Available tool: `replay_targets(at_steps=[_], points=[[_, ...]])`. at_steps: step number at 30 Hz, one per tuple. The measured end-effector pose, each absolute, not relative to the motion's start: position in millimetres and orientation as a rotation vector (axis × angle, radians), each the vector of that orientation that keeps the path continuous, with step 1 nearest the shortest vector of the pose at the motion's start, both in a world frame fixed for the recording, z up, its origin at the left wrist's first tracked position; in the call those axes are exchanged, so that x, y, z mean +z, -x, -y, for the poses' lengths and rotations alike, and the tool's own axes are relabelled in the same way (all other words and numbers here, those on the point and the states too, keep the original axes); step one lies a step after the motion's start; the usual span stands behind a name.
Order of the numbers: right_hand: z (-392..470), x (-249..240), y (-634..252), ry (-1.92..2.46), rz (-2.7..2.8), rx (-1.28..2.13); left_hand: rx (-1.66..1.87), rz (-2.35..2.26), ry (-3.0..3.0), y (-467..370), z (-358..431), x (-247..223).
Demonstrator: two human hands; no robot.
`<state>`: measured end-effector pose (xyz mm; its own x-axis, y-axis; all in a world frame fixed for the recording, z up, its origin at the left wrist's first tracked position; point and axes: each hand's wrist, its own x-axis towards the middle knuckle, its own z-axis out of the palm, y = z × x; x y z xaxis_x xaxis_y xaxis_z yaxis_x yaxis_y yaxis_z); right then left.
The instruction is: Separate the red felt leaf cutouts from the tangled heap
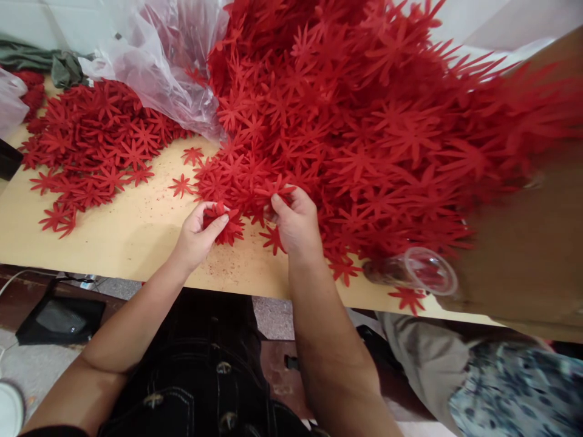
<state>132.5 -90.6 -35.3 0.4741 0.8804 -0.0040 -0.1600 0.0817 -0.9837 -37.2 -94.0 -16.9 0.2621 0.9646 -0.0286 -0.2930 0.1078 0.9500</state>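
My left hand (203, 233) pinches a red fabric flower (221, 212) between thumb and fingers, just above the table edge. More red flowers lie right beneath it. My right hand (296, 221), a little further right, is closed on another red flower (277, 190) at the foot of a large heap of red flowers (364, 133). Its fingertips are partly hidden behind the thumb and the petals. One loose flower (273, 239) lies on the table close to my right wrist.
A second pile of red flowers (100, 139) lies at the left, beside a clear plastic bag (168, 73). At the right a transparent plastic cup (428, 271) lies on its side by a cardboard box (523, 243). Another person's patterned clothing (514, 388) shows at the lower right.
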Motion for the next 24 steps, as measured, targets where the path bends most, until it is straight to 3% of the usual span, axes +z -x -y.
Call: replay_targets(at_steps=[9,17,24], points=[[95.9,-27.6,-128.8,1.405,0.712,0.756,1.090,-0.850,-1.045,36.9,95.4,-17.0],[93.6,-35.8,-133.9,1.212,0.653,0.876,1.074,-0.854,-1.054,36.9,96.0,-17.8],[89.8,-40.6,-136.2,1.261,0.685,0.767,1.072,-0.842,-1.039,36.5,96.8,-17.2]])
